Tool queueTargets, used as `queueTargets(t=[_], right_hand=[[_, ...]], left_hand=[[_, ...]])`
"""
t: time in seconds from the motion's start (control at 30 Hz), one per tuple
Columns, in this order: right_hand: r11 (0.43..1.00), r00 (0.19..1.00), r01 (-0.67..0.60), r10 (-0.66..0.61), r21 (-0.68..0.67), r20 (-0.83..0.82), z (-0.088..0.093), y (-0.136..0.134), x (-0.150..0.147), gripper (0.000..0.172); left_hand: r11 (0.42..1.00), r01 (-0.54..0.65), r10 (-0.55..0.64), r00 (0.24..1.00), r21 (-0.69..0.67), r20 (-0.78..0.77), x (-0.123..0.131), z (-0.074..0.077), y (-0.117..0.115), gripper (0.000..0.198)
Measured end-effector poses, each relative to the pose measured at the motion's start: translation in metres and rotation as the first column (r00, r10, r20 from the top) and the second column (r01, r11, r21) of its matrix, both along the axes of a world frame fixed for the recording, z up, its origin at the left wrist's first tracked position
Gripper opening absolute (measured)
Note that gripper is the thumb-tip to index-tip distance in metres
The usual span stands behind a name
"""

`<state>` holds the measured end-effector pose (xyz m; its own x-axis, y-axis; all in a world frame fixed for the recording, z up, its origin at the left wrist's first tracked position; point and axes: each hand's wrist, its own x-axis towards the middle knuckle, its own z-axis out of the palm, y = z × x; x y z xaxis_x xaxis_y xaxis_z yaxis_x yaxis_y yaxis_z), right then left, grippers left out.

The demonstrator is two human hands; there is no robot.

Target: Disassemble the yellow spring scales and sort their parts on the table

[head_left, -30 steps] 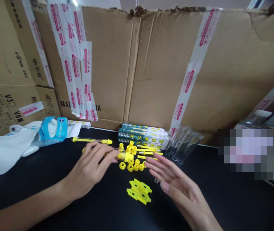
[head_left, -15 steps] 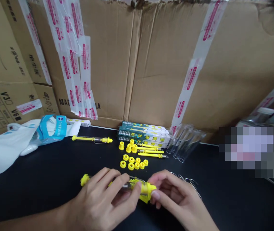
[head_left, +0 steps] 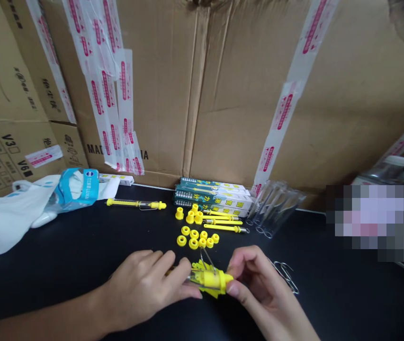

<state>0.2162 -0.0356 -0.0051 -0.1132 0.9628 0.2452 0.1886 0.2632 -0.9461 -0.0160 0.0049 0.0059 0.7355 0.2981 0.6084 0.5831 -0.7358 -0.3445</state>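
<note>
Tube (head_left: 210, 279) with a yellow cap and clear barrel lies across the gap between the hands, held low over the black surface (head_left: 81, 293). The left hand (head_left: 141, 289) is at the tube's clear end, its left fingers (head_left: 171, 270) curled and clenched around the barrel. The right hand (head_left: 262, 289) comes in from the other side, its right fingers (head_left: 235, 270) pinching the yellow cap. A wire loop (head_left: 207, 259) stands up from the tube, and a yellow bracket (head_left: 202, 266) sits under it, partly hidden. The step in hand looks like seating the loop and bracket on the cap, and that calls for a steady grip on both ends.

Beyond the tube lie yellow rings (head_left: 193, 239) and yellow rods (head_left: 225, 228), with boxes (head_left: 212, 199) behind them. Right of the tube are wire clips (head_left: 285, 277), and further back, glass tubes (head_left: 276, 208). Far left of it is a plastic bag (head_left: 13, 213), with cardboard (head_left: 240, 94) behind everything.
</note>
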Motion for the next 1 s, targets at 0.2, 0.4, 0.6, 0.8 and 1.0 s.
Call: queueTargets(t=[0.2,0.4,0.6,0.8,1.0], right_hand=[[0.996,0.986,-0.027,0.012,0.087,0.165,-0.007,0.003,0.004,0.011],[0.980,0.976,-0.085,0.046,0.179,0.214,-0.003,0.005,0.004,0.016],[0.977,0.930,-0.181,0.134,-0.108,-0.343,0.010,0.011,0.002,0.050],[0.880,0.677,-0.444,0.209,-0.165,-0.706,0.024,0.021,0.012,0.060],[0.842,0.577,-0.525,0.243,-0.126,-0.780,0.026,0.023,0.018,0.065]], left_hand=[[1.000,-0.001,0.001,1.000,-0.010,-0.009,0.000,-0.001,0.000,0.038],[0.997,-0.002,0.003,1.000,-0.078,0.004,0.001,-0.003,0.002,0.041],[0.998,-0.058,0.061,0.995,-0.039,0.076,0.003,-0.005,0.006,0.036],[0.994,-0.056,0.064,0.995,-0.097,0.080,0.001,-0.003,0.009,0.030],[0.992,-0.047,0.059,0.993,-0.118,0.100,0.001,-0.001,0.009,0.032]])
